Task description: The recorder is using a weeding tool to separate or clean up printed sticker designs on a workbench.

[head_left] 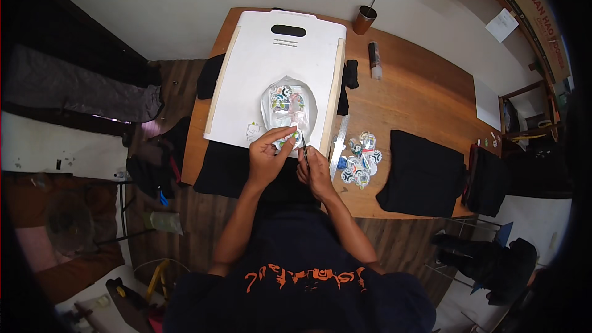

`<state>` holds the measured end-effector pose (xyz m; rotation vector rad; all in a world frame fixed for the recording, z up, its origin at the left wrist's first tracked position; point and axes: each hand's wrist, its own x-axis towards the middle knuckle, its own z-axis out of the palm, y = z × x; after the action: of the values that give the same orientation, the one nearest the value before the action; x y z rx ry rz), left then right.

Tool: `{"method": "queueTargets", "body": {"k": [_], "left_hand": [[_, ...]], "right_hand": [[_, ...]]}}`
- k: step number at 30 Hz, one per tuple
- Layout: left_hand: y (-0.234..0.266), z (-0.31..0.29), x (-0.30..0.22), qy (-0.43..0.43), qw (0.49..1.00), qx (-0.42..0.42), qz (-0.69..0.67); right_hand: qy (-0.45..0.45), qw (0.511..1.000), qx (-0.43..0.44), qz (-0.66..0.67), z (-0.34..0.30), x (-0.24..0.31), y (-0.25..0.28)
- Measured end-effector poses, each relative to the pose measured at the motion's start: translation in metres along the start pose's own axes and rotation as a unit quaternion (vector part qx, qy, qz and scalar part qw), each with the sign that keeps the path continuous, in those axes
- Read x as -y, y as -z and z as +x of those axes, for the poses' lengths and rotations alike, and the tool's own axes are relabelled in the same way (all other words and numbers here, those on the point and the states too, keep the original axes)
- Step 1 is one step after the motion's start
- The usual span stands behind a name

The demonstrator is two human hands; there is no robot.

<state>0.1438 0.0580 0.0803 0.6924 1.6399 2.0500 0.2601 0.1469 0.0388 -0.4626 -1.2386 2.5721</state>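
Note:
My left hand (270,155) is closed in a pinch on a small printed patch (288,142) with a white, green and blue pattern. Close beside it, my right hand (316,172) grips a slim dark pointed tool (304,142), whose tip meets the patch's right side; whether it is scissors or tweezers is too small to tell. Just beyond both hands, a round clear plastic bag or bowl (311,102) holds more printed patches (282,97). It rests on a large white board (246,61) with a slot-shaped handle hole.
Right of my hands, a metal ruler (338,148) lies beside a pile of loose round patches (361,163). Folded black cloth (425,172) sits further right on the wooden table (407,92). A brown cup (364,20) and a tube-shaped bottle (375,60) stand toward the back.

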Motion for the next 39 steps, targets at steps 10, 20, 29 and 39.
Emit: {"method": "queueTargets", "body": {"k": [10, 20, 29, 39], "left_hand": [[0.004, -0.002, 0.0, 0.007, 1.0, 0.007, 0.015], [0.002, -0.005, 0.002, 0.035, 0.998, 0.013, -0.054], [0.008, -0.001, 0.005, 0.032, 0.998, 0.045, 0.01], [-0.006, 0.004, 0.007, 0.054, 0.996, -0.013, -0.065]], "right_hand": [[0.013, 1.0, -0.019, -0.01, 0.004, 0.008, -0.001], [-0.011, 0.995, -0.031, -0.095, 0.028, 0.028, 0.001], [0.03, 0.979, -0.042, -0.199, 0.028, 0.032, 0.006], [0.053, 0.979, -0.118, -0.159, 0.03, 0.039, -0.008]]}}
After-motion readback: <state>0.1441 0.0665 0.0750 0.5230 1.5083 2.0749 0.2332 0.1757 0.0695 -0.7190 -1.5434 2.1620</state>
